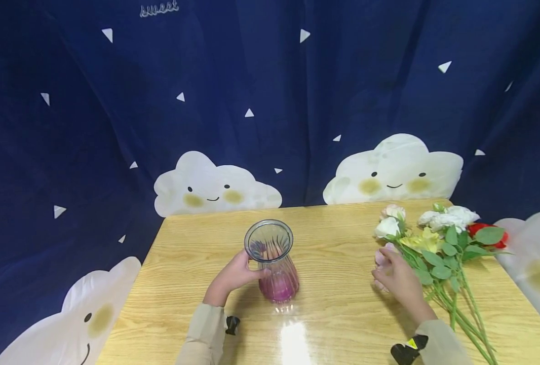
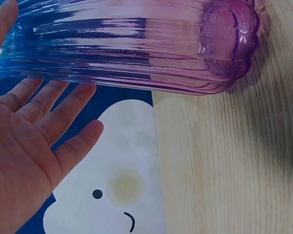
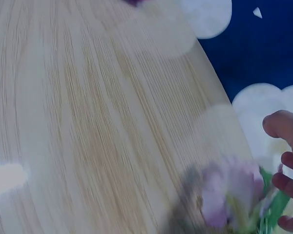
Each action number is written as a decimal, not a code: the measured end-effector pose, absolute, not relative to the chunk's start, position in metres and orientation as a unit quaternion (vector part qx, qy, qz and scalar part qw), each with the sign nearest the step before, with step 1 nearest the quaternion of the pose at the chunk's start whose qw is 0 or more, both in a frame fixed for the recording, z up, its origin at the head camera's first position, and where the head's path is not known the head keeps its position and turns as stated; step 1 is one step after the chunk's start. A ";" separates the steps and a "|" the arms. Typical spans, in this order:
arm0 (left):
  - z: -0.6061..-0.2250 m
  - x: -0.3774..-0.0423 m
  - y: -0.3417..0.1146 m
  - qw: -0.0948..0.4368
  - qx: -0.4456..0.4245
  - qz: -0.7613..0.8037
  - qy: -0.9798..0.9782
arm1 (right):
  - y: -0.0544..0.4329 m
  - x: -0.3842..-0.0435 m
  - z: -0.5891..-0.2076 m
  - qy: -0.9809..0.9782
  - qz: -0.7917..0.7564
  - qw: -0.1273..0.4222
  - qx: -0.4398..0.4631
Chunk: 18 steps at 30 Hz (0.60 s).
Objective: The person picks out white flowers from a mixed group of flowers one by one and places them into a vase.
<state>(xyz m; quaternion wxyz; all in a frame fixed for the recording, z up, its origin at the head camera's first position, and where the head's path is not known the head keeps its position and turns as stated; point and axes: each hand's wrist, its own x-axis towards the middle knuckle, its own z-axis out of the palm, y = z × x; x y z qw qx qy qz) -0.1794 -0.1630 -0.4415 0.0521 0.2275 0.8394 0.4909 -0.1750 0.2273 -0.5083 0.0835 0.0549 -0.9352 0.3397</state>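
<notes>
Here, vase (image 1: 279,285) in left fingers (image 2: 71,109).

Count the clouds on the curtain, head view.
4: the lower-left cloud; the middle-left cloud, left of the vase; the middle-right cloud, beyond the white flowers; the right-edge cloud. More may hide behind the table.

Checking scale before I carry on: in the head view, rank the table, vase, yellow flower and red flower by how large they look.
1. Table
2. Vase
3. Yellow flower and red flower: too alike to rank, as leaves partly cover the red one.
</notes>
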 end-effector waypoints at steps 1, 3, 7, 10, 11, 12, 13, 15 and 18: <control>-0.437 -0.177 -0.162 0.052 0.230 0.492 0.838 | 0.232 -0.173 -0.508 -0.936 0.337 0.088 0.052; -0.428 -0.173 -0.160 0.055 0.232 0.495 0.835 | 0.241 -0.171 -0.507 -0.941 0.325 0.089 0.041; -0.422 -0.171 -0.159 0.057 0.232 0.498 0.834 | 0.258 -0.166 -0.507 -0.950 0.297 0.090 0.020; -0.432 -0.175 -0.161 0.057 0.224 0.492 0.839 | 0.268 -0.163 -0.507 -0.952 0.290 0.096 0.010; -0.436 -0.177 -0.162 0.056 0.222 0.491 0.840 | 0.271 -0.163 -0.507 -0.950 0.297 0.099 0.010; -0.440 -0.179 -0.163 0.057 0.219 0.490 0.842 | 0.274 -0.162 -0.507 -0.947 0.305 0.100 0.008; -0.444 -0.181 -0.165 0.060 0.214 0.493 0.841 | 0.278 -0.161 -0.507 -0.945 0.311 0.098 0.005; -0.448 -0.183 -0.166 0.061 0.213 0.497 0.839 | 0.285 -0.159 -0.506 -0.941 0.326 0.094 -0.001; -0.449 -0.183 -0.166 0.062 0.215 0.494 0.840 | 0.295 -0.155 -0.504 -0.940 0.328 0.090 -0.023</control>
